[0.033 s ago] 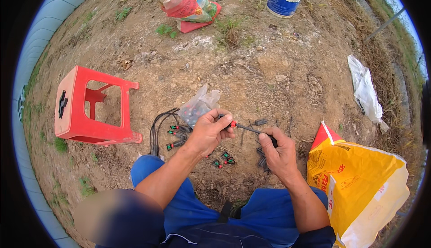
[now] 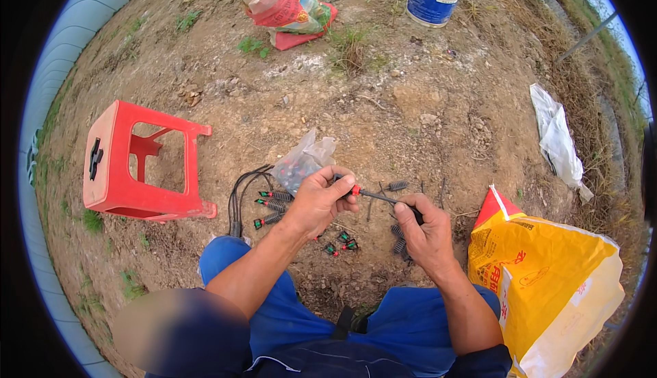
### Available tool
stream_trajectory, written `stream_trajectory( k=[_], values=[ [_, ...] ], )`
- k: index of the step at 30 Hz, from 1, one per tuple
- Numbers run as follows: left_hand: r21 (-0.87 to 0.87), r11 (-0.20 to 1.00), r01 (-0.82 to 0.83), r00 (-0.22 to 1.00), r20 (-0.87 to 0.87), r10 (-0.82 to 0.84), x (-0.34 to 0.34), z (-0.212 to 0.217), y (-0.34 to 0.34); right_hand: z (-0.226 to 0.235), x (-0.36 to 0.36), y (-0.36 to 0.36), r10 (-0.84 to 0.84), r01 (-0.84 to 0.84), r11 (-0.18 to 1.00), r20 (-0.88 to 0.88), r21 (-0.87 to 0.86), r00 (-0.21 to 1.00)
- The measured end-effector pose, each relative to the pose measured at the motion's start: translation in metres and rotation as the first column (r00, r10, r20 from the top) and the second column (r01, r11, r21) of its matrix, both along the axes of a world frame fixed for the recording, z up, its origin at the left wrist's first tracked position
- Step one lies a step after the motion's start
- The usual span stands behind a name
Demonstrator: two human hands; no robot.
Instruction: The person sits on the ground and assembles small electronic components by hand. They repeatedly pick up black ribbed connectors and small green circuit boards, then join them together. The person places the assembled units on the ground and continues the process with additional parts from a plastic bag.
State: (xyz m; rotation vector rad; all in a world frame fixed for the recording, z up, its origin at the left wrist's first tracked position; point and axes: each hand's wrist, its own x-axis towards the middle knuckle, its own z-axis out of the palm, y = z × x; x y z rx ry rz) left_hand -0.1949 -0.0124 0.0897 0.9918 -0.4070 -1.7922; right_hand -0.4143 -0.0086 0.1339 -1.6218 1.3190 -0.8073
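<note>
My left hand (image 2: 326, 199) is closed, thumb and fingers pinching a small black fitting with a red collar (image 2: 355, 189). From that collar a thin dark rod (image 2: 376, 197) runs to the right. My right hand (image 2: 426, 234) is closed round the rod's thicker black end (image 2: 415, 214), which looks like a handle; its exact kind I cannot tell. Beneath my hands lie several small green, black and red sprinkler heads (image 2: 331, 249). Left of my left wrist are ribbed black pieces with green ends (image 2: 269, 220). Behind my left hand sits a clear plastic bag (image 2: 299, 162) of small parts.
Thin black tubes (image 2: 236, 197) curve beside the bag. A red plastic stool (image 2: 122, 162) stands left with a black object on it. A yellow sack (image 2: 534, 262) lies right, a white sack (image 2: 558, 135) beyond it. A red sack (image 2: 277, 5) and a bucket (image 2: 431, 5) stand far off.
</note>
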Motion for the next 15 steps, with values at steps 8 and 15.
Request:
stream_trajectory(
  k=[8, 15],
  values=[
    [-0.123, 0.991, 0.054, 0.996, 0.077, -0.045, -0.001, -0.003, 0.004, 0.0, -0.007, -0.007, 0.062, -0.061, 0.998, -0.026, 0.018, 0.998],
    [-0.15, 0.984, 0.093, 0.982, 0.178, -0.065, -0.001, -0.001, 0.004, -0.003, -0.012, -0.011, 0.14, -0.139, 0.99, -0.01, 0.021, 0.99]
  ],
)
